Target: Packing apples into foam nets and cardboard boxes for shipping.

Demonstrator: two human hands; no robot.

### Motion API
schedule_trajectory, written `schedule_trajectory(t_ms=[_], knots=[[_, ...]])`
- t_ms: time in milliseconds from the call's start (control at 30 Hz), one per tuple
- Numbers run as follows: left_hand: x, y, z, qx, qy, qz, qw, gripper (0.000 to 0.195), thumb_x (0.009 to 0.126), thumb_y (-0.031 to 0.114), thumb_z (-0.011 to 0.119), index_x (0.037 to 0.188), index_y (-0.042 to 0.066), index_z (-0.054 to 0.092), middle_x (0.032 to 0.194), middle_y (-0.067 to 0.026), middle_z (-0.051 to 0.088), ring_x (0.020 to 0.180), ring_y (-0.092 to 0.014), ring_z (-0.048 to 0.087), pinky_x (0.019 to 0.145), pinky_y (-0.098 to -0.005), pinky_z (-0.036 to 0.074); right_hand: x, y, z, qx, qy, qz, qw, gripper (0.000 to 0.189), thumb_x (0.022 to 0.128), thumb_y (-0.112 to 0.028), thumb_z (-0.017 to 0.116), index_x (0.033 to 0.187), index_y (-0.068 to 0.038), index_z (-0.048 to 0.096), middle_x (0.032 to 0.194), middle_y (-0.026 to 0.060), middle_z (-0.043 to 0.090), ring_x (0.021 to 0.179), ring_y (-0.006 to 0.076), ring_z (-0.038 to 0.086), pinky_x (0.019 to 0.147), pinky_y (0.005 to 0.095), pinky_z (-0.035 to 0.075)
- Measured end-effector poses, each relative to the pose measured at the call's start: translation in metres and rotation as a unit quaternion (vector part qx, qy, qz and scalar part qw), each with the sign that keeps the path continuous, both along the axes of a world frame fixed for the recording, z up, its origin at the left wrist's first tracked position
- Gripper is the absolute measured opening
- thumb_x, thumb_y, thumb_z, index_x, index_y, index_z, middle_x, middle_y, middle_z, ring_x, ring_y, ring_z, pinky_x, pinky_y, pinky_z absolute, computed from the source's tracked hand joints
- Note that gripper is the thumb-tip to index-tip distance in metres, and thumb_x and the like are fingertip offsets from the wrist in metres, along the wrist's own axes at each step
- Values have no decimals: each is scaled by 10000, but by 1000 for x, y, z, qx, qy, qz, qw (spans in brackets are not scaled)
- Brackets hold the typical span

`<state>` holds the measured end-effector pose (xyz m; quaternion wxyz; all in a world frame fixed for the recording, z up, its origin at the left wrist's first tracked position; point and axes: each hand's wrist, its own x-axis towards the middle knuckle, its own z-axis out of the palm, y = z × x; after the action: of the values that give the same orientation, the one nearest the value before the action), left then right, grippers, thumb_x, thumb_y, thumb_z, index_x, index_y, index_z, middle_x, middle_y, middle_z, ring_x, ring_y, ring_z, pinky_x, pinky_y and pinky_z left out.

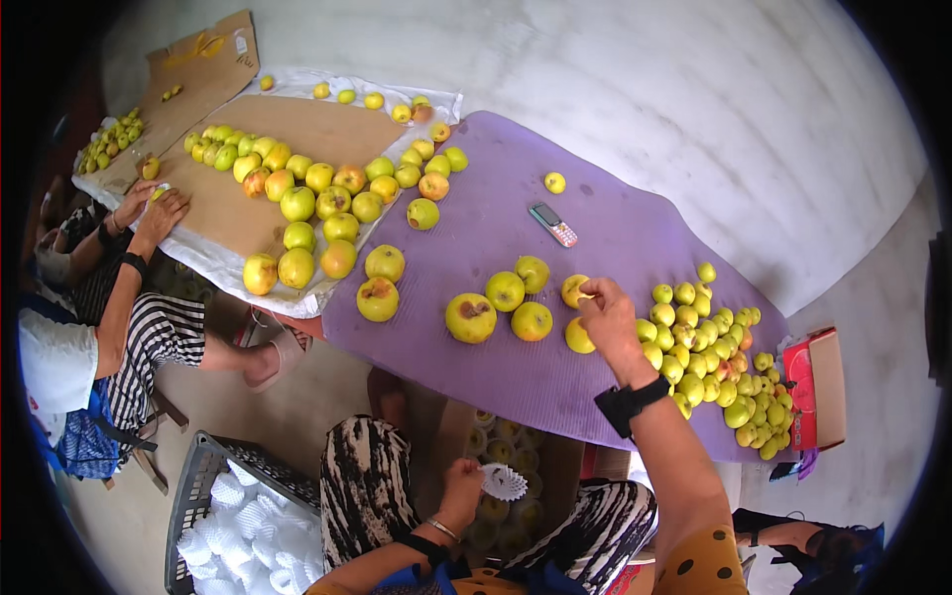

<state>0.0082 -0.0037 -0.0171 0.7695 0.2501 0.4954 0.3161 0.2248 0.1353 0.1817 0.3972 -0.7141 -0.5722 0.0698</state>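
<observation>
Down in my lap, my left hand pinches a white foam fruit net by one end. Below that net, a cardboard box between my knees holds netted apples. Over the purple mat, my right hand has its fingertips at the right side of a yellow apple. Whether they grip it is hidden by the fingers. Another yellow apple lies just under that hand. Left of it sit several yellow-green apples, among them a large one with a brown blemish.
A heap of apples covers the mat's right end, beside a red carton. A keypad phone lies farther back. More apples rest on cardboard at left, where a co-worker's hands handle one. A dark crate holds foam nets.
</observation>
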Motion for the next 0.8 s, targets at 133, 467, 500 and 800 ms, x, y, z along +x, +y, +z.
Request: schedule_trajectory(t_ms=[133,467,500,800], knots=[[7,-4,-21,38,31,-5,999,59,760,43,518,817,52,508,732,-26,522,638,-106,511,538,-239,417,58,80,-6,-117,-71,-34,990,224,722,-99,546,923,-9,589,954,189,596,865,312,579,760,360,456],[26,-22,-71,73,99,-54,991,133,779,73,531,896,9,522,766,-54,546,667,-128,519,592,-276,440,107,216,-45,-270,-218,-2,938,459,610,-168,689,1005,20,551,982,211,582,954,327,553,802,359,448],[27,-18,-69,86,109,-62,988,144,784,79,531,907,6,520,772,-54,548,690,-130,521,613,-280,443,113,219,-50,-290,-205,-6,935,459,588,-177,707,970,33,561,950,218,590,924,323,567,775,356,459],[24,-7,-30,55,105,-98,988,170,788,104,532,922,0,533,832,-66,563,767,-129,512,679,-272,435,50,238,-32,-445,-129,-9,886,369,569,-239,721,741,69,612,805,230,616,770,309,619,657,347,490]])
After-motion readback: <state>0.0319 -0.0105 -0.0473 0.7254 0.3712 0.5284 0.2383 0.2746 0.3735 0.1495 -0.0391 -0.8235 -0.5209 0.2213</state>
